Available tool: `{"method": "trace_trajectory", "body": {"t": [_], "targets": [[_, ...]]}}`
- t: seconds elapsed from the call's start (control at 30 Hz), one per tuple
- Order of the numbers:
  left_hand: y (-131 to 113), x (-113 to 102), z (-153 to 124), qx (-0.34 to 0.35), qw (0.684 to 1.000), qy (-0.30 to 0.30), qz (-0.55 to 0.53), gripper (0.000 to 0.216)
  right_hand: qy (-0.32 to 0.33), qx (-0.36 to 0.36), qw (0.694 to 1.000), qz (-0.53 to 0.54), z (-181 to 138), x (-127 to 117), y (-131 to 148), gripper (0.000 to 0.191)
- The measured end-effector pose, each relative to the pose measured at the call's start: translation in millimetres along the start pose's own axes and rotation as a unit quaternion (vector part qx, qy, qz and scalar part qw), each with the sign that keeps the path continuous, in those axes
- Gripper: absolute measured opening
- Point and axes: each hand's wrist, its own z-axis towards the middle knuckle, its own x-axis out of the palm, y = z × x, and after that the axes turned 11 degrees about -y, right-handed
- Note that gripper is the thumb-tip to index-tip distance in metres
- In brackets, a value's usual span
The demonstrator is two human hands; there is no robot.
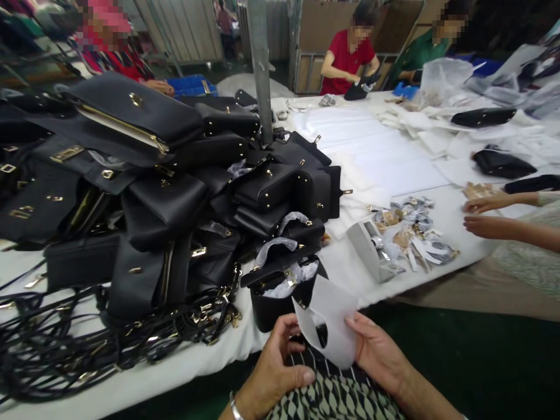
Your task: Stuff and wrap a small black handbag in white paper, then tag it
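Observation:
My left hand and my right hand both pinch a white, curved piece of thin paper over my lap, just below the table edge. Right above the sheet an open black handbag with gold clasps stands at the table's near edge, white tissue stuffed in its mouth. My left fingers curl round the sheet's lower left edge; my right thumb and fingers grip its right side.
A big heap of black handbags fills the left of the white table. Tangled black straps lie at the front left. A small tray and loose tags lie right. Another person's hands reach in at right. A metal pole stands behind; other workers sit at the back.

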Motion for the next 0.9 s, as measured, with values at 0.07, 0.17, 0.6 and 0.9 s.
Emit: {"method": "trace_trajectory", "body": {"t": [0.07,0.17,0.6,0.9], "targets": [[9.0,-8.6,-7.9,0.006,0.999,-0.026,0.034,0.101,-0.015,0.024,1.0,-0.012,-0.4,-6.9,-11.1,0.026],[12.4,-20.4,-18.1,0.019,0.992,-0.066,0.107,0.117,-0.034,0.051,0.998,-0.024,2.3,-13.8,-27.7,0.024],[42.7,-3.8,-21.7,0.042,0.965,-0.131,0.222,0.028,0.08,-0.102,0.923,-0.362,78.2,-60.6,27.8,0.029],[59.8,-68.4,-63.5,-0.03,0.892,-0.448,0.059,0.025,0.091,-0.293,0.805,-0.508,148.5,-22.4,51.3,0.087]]}}
